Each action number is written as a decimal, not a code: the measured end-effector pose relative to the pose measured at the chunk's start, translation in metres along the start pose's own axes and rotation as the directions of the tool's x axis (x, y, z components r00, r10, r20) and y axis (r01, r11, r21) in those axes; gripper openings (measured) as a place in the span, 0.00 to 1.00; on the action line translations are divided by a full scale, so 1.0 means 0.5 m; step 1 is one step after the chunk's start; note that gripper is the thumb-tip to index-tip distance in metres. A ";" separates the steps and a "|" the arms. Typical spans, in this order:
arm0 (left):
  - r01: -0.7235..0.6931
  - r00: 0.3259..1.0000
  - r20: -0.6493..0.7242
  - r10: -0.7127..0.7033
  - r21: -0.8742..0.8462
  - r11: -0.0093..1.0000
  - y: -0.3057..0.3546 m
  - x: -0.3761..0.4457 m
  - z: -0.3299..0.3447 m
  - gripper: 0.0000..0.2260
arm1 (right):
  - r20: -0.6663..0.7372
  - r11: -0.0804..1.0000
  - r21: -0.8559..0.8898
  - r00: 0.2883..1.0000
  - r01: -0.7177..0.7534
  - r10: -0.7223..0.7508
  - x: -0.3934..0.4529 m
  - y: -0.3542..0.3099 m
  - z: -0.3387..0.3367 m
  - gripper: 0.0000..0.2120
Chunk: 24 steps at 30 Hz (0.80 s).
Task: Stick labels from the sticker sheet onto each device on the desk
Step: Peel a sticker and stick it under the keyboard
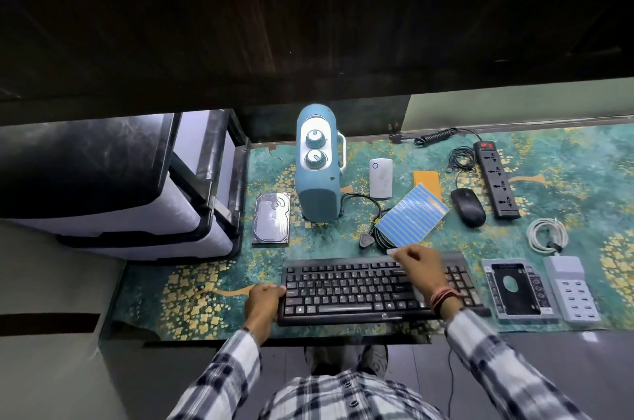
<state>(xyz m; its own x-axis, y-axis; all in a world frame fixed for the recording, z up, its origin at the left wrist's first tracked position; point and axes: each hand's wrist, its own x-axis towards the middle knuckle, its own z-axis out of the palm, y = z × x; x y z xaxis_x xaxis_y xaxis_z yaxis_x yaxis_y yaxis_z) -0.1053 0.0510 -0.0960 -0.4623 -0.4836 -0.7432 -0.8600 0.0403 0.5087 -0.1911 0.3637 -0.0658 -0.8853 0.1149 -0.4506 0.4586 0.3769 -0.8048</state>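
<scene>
Just beyond the right grip [417, 263], pinching a label [391, 251], lies the sticker sheet [411, 218].

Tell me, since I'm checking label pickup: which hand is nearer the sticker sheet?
Right. The right hand sits at the sticker sheet's near edge; the left hand grips the keyboard's left end, farther away.

keyboard [360, 289]: matt black plastic. hard drive [271, 217]: bare shiny metal. heater [317, 165]: smooth blue plastic, slight sheen. sticker sheet [411, 217]: glossy blue paper strips. desk mat [212, 282]: patterned, looks like printed cloth. power strip [496, 179]: black matt plastic. sleeves [223, 378]: checked woven cloth.
</scene>
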 end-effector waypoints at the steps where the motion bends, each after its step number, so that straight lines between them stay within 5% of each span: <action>1: -0.003 0.998 0.056 0.005 -0.039 0.999 0.004 -0.002 -0.007 0.03 | 0.003 0.994 -0.067 0.997 0.082 -0.082 -0.021 -0.007 0.015 0.07; 6: 0.127 0.948 0.312 -0.060 -0.202 0.971 0.041 -0.028 -0.014 0.12 | 0.035 0.800 -0.360 0.864 0.480 -0.503 -0.099 -0.016 0.095 0.03; 12: 0.275 0.909 0.405 -0.097 -0.409 0.870 0.060 -0.064 0.000 0.11 | -0.071 0.454 -0.655 0.549 0.604 -0.833 -0.106 -0.022 0.124 0.05; 17: 0.354 0.844 0.535 -0.036 -0.505 0.787 0.058 -0.113 -0.017 0.15 | -0.080 0.456 -0.626 0.529 0.633 -0.845 -0.065 -0.057 0.113 0.06; 20: 0.380 0.728 0.686 0.017 -0.424 0.822 0.034 -0.115 -0.042 0.20 | -0.098 0.483 -0.609 0.545 0.629 -0.833 -0.042 -0.078 0.114 0.07; 22: 0.243 0.713 0.700 0.036 -0.294 0.924 0.019 -0.118 -0.052 0.19 | -0.120 0.519 -0.596 0.571 0.613 -0.812 -0.031 -0.091 0.115 0.07; 24: 0.015 0.788 0.610 0.084 -0.155 0.988 0.002 -0.114 -0.047 0.17 | -0.123 0.544 -0.578 0.594 0.608 -0.795 -0.024 -0.101 0.120 0.07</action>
<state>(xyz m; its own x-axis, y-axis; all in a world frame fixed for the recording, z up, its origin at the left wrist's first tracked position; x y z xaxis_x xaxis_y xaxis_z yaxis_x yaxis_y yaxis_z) -0.0744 0.0580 -0.0429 -0.5680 0.1554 -0.8082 -0.8230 -0.1033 0.5585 -0.1988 0.2884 -0.0428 -0.8998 -0.1180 0.4200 -0.3336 0.8065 -0.4882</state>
